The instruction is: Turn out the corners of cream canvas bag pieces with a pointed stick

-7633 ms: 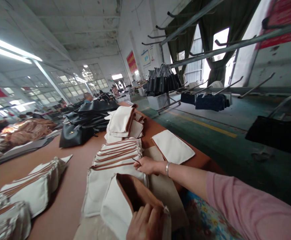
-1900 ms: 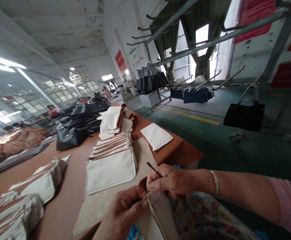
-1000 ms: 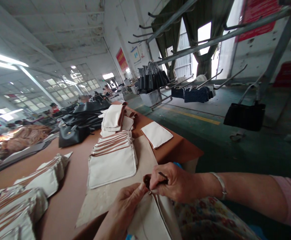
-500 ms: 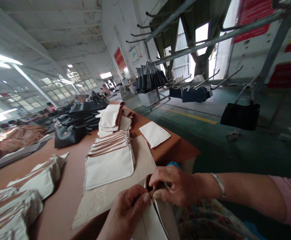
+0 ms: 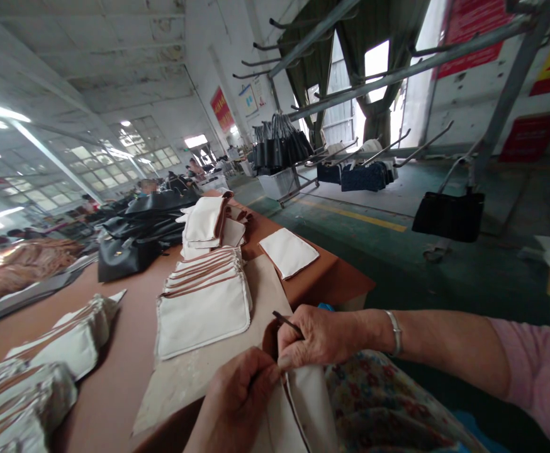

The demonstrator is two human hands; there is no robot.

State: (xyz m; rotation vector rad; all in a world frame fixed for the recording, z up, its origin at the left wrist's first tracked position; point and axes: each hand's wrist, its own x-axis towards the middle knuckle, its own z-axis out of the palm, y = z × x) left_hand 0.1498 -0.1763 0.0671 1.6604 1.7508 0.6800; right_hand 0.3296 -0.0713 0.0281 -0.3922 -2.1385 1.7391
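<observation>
My left hand [image 5: 246, 387] is closed, its thumb and finger pinching the upper end of a white fabric pouch piece [image 5: 310, 399] in my lap. A dark-edged slit runs down the middle of the piece. My right hand [image 5: 315, 336] pinches the same end, its thumb almost touching the left one. From its curled fingers sticks a thin dark pointed thing [image 5: 285, 322], whose kind I cannot make out. Brown material [image 5: 270, 340] shows behind the fingers. The fingers partly hide where the fabric is gripped.
Ahead on the brown-covered table [image 5: 128, 340], a fanned stack of white pouch pieces [image 5: 204, 318] lies on a beige sheet [image 5: 171, 384]. One white piece [image 5: 289, 253] lies apart at the right edge. More stacks [image 5: 74, 346] are at left. Black bags [image 5: 128, 255] and a metal rack [image 5: 350, 94] stand beyond.
My right hand has turned and lowered slightly, and the thin dark thing now sticks out from its fingers. My left hand keeps its pinch. The view has shifted a little.
</observation>
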